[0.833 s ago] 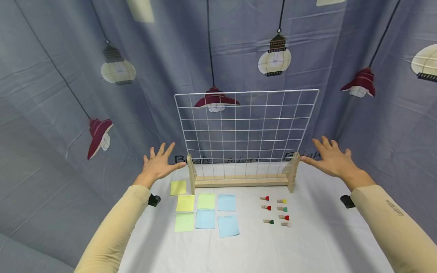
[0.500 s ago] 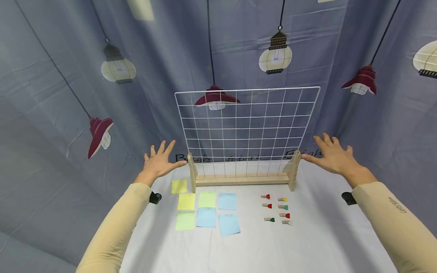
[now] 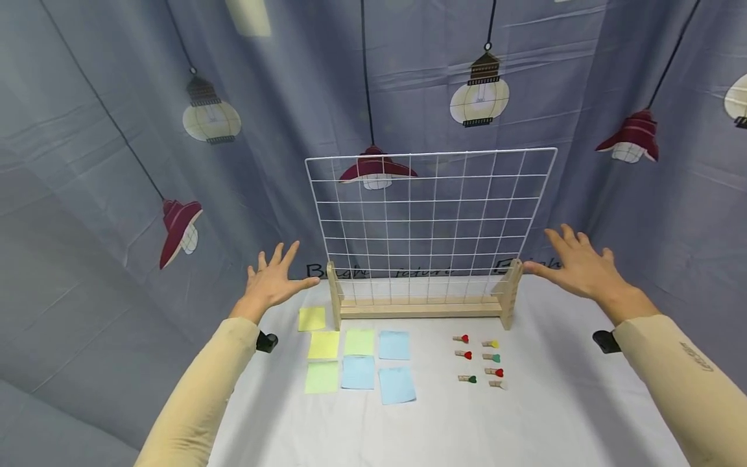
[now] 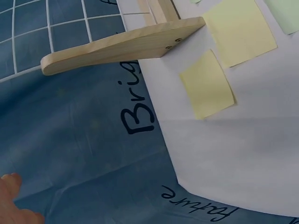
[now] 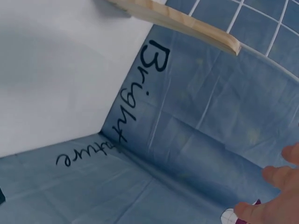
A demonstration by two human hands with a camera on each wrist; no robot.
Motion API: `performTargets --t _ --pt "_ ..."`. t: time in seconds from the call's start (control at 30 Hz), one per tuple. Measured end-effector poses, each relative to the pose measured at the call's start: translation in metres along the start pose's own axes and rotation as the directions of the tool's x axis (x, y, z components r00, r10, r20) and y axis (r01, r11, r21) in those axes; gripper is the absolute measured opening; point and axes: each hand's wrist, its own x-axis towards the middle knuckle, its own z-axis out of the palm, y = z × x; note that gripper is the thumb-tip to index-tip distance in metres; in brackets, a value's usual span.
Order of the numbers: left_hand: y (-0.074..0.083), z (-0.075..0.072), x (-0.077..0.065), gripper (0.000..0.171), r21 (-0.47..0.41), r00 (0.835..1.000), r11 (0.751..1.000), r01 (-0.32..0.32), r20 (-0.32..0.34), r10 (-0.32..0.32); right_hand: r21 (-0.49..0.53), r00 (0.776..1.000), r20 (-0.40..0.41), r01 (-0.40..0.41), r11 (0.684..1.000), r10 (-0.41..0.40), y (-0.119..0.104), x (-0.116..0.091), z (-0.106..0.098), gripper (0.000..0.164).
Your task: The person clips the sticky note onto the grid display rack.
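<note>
My left hand (image 3: 273,284) is held up with fingers spread, just left of a white wire grid panel (image 3: 432,211) that stands in a wooden base (image 3: 420,309). On the other side, my right hand (image 3: 580,271) is spread the same way, its thumb near the base's right upright. Neither hand holds anything. In front of the base lie yellow sticky notes (image 3: 323,345), green sticky notes (image 3: 321,377) and blue sticky notes (image 3: 397,385). Several small wooden clips (image 3: 463,355) with coloured hearts lie in two columns to the right.
A white table surface (image 3: 443,428) carries everything. Behind and at both sides hangs a blue-grey curtain (image 3: 280,130) printed with lamps and lettering. A dark wrist device (image 3: 266,342) sits under the left sleeve and another one (image 3: 607,342) under the right.
The head view has shifted slightly, so the grid, notes and clips sit a little further right in it. Both hands keep their spread pose; the notes and clips lie as before.
</note>
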Motion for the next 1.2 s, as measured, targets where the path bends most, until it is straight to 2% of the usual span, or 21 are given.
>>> performTargets --t 0.17,0.37,0.57,0.73,0.9,1.2 --pt "-0.005 0.006 0.0 0.114 -0.028 1.0 1.0 0.001 0.003 -0.001 0.033 0.999 -0.051 0.01 0.999 -0.009 0.003 -0.005 0.006 0.106" --pt "-0.011 0.015 -0.002 0.113 -0.09 1.0 0.996 0.009 -0.027 -0.012 0.088 0.999 -0.05 0.003 0.996 0.001 0.008 -0.011 0.018 0.103" --pt "-0.014 0.031 -0.007 0.109 -0.172 0.999 0.985 0.006 -0.05 -0.015 0.149 0.998 -0.065 -0.002 0.989 0.011 0.009 -0.016 0.03 0.1" --pt "-0.017 0.05 -0.007 0.103 -0.284 0.994 0.959 0.0 -0.101 -0.03 0.181 0.997 -0.073 -0.022 0.983 0.036 0.006 -0.019 0.04 0.098" --pt "-0.022 0.071 -0.009 0.1 -0.371 0.992 0.928 0.045 -0.091 -0.085 0.209 0.995 -0.075 -0.045 0.977 0.062 0.003 -0.022 0.054 0.096" --pt "-0.035 0.09 -0.006 0.097 -0.438 0.979 0.887 0.145 -0.065 -0.192 0.238 0.979 -0.201 0.005 0.971 0.044 -0.011 -0.026 0.081 0.083"
